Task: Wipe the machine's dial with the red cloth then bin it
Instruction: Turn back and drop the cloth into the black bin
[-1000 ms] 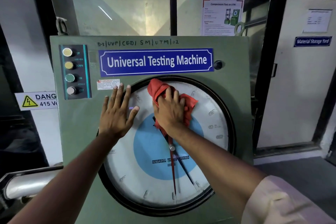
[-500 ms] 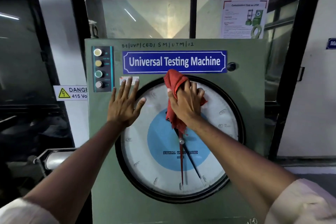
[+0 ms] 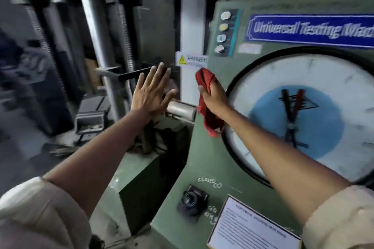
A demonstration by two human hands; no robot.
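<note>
The round white dial [image 3: 263, 95], with a blue centre and red pointers, fills the right side of the green machine front [image 3: 204, 159]. My right hand [image 3: 213, 97] is closed on the red cloth [image 3: 206, 87], off the glass at the dial's left rim, and the cloth hangs below my fist. My left hand [image 3: 151, 91] is open with fingers spread, held in the air left of the machine. No bin is visible. The whole view is blurred by motion.
A column of round buttons [image 3: 223, 32] sits at the panel's top left. A black knob [image 3: 191, 200] and a paper notice [image 3: 253, 226] lie low on the front. A metal cylinder [image 3: 182, 109] sticks out left; steel columns [image 3: 97, 32] and machine parts stand beyond.
My view has swung left. Both hands came off the dial: the right one pulled the cloth to the dial's left edge, the left one lifted off the panel into the air.
</note>
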